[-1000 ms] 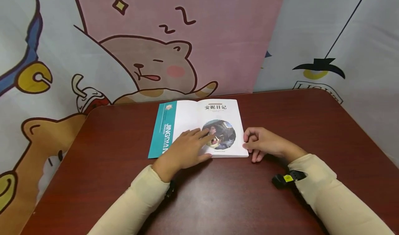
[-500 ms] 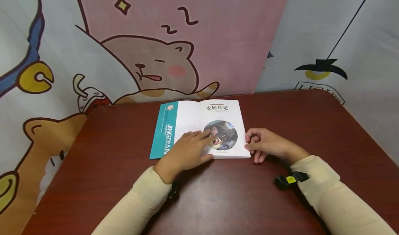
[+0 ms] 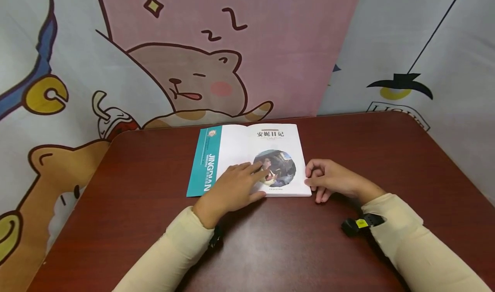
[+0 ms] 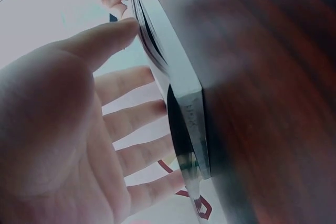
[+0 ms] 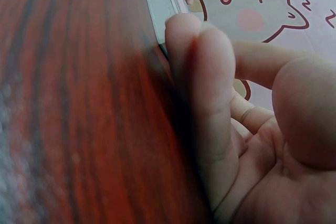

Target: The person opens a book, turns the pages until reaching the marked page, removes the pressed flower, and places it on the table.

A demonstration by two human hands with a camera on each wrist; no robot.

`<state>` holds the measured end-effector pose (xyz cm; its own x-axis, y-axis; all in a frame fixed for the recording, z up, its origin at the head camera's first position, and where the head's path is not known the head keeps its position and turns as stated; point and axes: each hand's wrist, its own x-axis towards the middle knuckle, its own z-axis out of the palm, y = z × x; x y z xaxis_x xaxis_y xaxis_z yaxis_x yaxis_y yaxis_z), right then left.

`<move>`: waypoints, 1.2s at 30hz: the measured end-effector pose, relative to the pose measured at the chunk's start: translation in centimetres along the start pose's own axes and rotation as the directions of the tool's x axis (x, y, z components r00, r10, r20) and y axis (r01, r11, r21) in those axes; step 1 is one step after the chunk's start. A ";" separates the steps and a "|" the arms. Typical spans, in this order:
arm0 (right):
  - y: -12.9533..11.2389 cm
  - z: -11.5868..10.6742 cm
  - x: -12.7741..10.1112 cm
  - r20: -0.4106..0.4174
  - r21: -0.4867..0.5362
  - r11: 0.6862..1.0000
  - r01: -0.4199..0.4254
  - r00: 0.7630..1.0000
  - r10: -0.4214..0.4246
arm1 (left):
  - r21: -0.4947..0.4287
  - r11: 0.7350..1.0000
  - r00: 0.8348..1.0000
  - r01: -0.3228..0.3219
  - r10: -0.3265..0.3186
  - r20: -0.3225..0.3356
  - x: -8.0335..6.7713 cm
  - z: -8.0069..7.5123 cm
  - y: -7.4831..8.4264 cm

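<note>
An open paperback book (image 3: pixel 233 148) lies on the dark red-brown table, its cover flap (image 3: pixel 201 163) teal with white lettering. Its right page bears a Chinese title above a round picture (image 3: pixel 280 165). My left hand (image 3: pixel 233 189) rests across the lower middle of the spread, fingers extended and spread, two fingertips over the picture. In the left wrist view the thumb and fingers reach to the page edges (image 4: pixel 152 40). My right hand (image 3: pixel 332 180) is at the lower right edge, its thumb and curled index finger pinching the book there; the other fingers curl underneath, beside the book.
The wooden table (image 3: pixel 278 244) extends around the book on all sides. Behind it hangs a cartoon-printed cloth (image 3: pixel 290 47) with a sleeping bear. A black strap device (image 3: pixel 357 224) with a yellow label sits at my right wrist.
The whole head view has shifted slightly, carrying everything a little to the right. Both hands and the book keep the same positions relative to each other.
</note>
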<state>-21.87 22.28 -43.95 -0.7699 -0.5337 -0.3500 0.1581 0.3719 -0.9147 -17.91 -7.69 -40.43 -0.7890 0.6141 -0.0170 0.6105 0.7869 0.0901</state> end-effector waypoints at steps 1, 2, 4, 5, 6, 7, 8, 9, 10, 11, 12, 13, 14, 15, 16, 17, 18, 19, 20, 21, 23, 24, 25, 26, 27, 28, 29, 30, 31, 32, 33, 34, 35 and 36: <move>0.0 0.0 0.0 0.002 0.002 1.000 0.005 1.000 -0.005 | 0.003 1.000 1.000 0.001 -0.001 0.002 0.0 0.0 0.0; -0.1 0.0 0.0 0.004 0.003 1.000 0.009 1.000 -0.009 | 0.005 1.000 1.000 0.002 -0.002 0.003 0.0 -0.1 0.0; -0.1 0.0 0.0 0.008 0.004 1.000 0.010 1.000 -0.010 | 0.000 1.000 1.000 0.001 -0.001 0.006 -0.1 -0.1 0.0; -0.1 0.0 0.0 0.007 0.004 1.000 0.008 1.000 -0.008 | -0.003 1.000 1.000 0.000 0.000 0.007 -0.1 -0.1 0.0; -0.2 0.0 0.0 0.004 0.004 1.000 0.002 1.000 -0.002 | -0.006 1.000 1.000 -0.001 0.001 0.008 -0.1 -0.1 0.0; -0.2 0.0 0.0 -0.001 0.005 1.000 -0.005 1.000 0.005 | -0.008 1.000 1.000 -0.002 0.002 0.009 -0.1 -0.1 0.0; -0.2 0.0 0.0 -0.006 0.004 1.000 -0.012 1.000 0.012 | -0.010 1.000 1.000 -0.002 0.002 0.010 -0.1 -0.1 0.0; -0.2 0.0 0.1 -0.012 0.004 1.000 -0.019 1.000 0.019 | -0.012 1.000 1.000 -0.003 0.003 0.010 -0.1 -0.1 0.0; -0.2 0.0 0.1 -0.018 0.004 1.000 -0.025 1.000 0.025 | -0.011 1.000 1.000 -0.004 0.004 0.010 -0.1 -0.1 0.0; -0.2 0.0 0.1 -0.025 0.006 0.999 -0.033 0.999 0.033 | -0.009 1.000 1.000 -0.004 0.004 0.009 -0.1 -0.1 0.0; -0.2 0.0 0.1 -0.031 0.008 0.999 -0.038 0.999 0.039 | -0.007 1.000 1.000 -0.005 0.005 0.009 -0.1 -0.1 0.0; -0.2 0.0 0.1 -0.034 0.012 0.999 -0.043 0.998 0.043 | -0.006 1.000 1.000 -0.005 0.005 0.009 -0.1 -0.1 0.0; -0.2 -0.1 0.1 -0.038 0.015 0.999 -0.048 0.998 0.048 | -0.005 1.000 1.000 -0.006 0.006 0.009 -0.1 -0.1 0.0; -0.2 -0.1 0.1 -0.041 0.021 0.998 -0.053 0.998 0.054 | -0.005 1.000 1.000 -0.006 0.006 0.010 -0.1 -0.1 0.0; -0.2 -0.1 0.1 -0.044 0.029 0.998 -0.060 0.997 0.061 | -0.005 1.000 1.000 -0.005 0.005 0.011 -0.1 -0.1 0.0; -0.1 -0.1 0.1 -0.046 0.037 0.997 -0.065 0.997 0.067 | -0.004 1.000 1.000 -0.005 0.005 0.011 -0.1 -0.1 -0.1; -0.1 -0.1 0.1 -0.049 0.045 0.996 -0.071 0.996 0.073 | -0.001 1.000 1.000 -0.006 0.006 0.011 -0.1 -0.1 -0.1; -0.1 -0.1 0.1 -0.051 0.053 0.996 -0.076 0.996 0.079 | 0.003 1.000 1.000 -0.007 0.007 0.009 -0.1 -0.1 -0.1; -0.1 -0.1 0.1 -0.054 0.061 0.995 -0.083 0.995 0.086 | 0.007 1.000 1.000 -0.011 0.011 0.005 0.0 0.0 -0.1; -0.1 -0.2 0.1 -0.056 0.067 0.994 -0.087 0.994 0.091 | 0.011 1.000 1.000 -0.014 0.014 0.001 0.0 0.0 -0.1; -0.1 -0.2 0.1 -0.056 0.074 0.993 -0.092 0.994 0.096 | 0.016 0.999 0.999 -0.030 0.030 -0.013 0.0 0.0 -0.2; -0.1 -0.2 0.0 -0.055 0.077 0.993 -0.094 0.994 0.099 | 0.017 0.999 0.999 -0.039 0.040 -0.022 0.0 0.0 -0.2; -0.1 -0.2 0.0 -0.051 0.077 0.993 -0.093 0.994 0.098 | 0.016 0.999 0.998 -0.050 0.050 -0.033 0.0 0.0 -0.2; -0.2 -0.2 -0.1 -0.050 0.078 0.993 -0.093 0.994 0.097 | 0.015 0.998 0.997 -0.060 0.060 -0.043 0.0 0.0 -0.2; -0.2 -0.2 -0.1 -0.047 0.077 0.993 -0.091 0.994 0.095 | 0.013 0.998 0.996 -0.069 0.070 -0.052 0.0 0.0 -0.2; -0.2 -0.2 -0.1 -0.046 0.080 0.993 -0.091 0.994 0.095 | 0.013 0.997 0.995 -0.077 0.077 -0.058 0.0 0.0 -0.3; -0.3 -0.3 -0.2 -0.044 0.080 0.993 -0.090 0.995 0.093 | 0.016 0.997 0.994 -0.082 0.083 -0.064 0.0 0.0 -0.3; -0.3 -0.3 -0.2 -0.045 0.083 0.992 -0.092 0.994 0.096 | 0.018 0.996 0.994 -0.086 0.087 -0.068 0.0 0.1 -0.3; -0.4 -0.3 -0.2 -0.044 0.083 0.992 -0.090 0.995 0.094 | 0.020 0.996 0.993 -0.090 0.091 -0.073 0.0 0.1 -0.3; -0.4 -0.3 -0.2 -0.044 0.085 0.992 -0.092 0.994 0.096 | 0.021 0.995 0.993 -0.094 0.096 -0.076 0.0 0.1 -0.3; -0.4 -0.3 -0.2 -0.042 0.087 0.992 -0.094 0.994 0.098 | 0.023 0.995 0.992 -0.098 0.099 -0.078 0.0 0.1 -0.3; -0.5 -0.3 -0.2 -0.043 0.090 0.991 -0.095 0.994 0.099 | 0.026 0.994 0.991 -0.103 0.105 -0.084 0.1 0.1 -0.3; -0.5 -0.3 -0.2 -0.042 0.092 0.991 -0.095 0.994 0.099 | 0.028 0.994 0.990 -0.110 0.112 -0.090 0.1 0.0 -0.3; -0.5 -0.3 -0.2 -0.043 0.093 0.991 -0.096 0.994 0.100 | 0.028 0.993 0.988 -0.117 0.119 -0.096 0.2 0.0 -0.3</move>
<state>-21.95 22.43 -43.32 -0.7758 -0.4610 -0.4309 0.2878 0.3492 -0.8917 -18.23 -7.83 -40.46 -0.7139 0.6944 0.0897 0.6999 0.7114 0.0638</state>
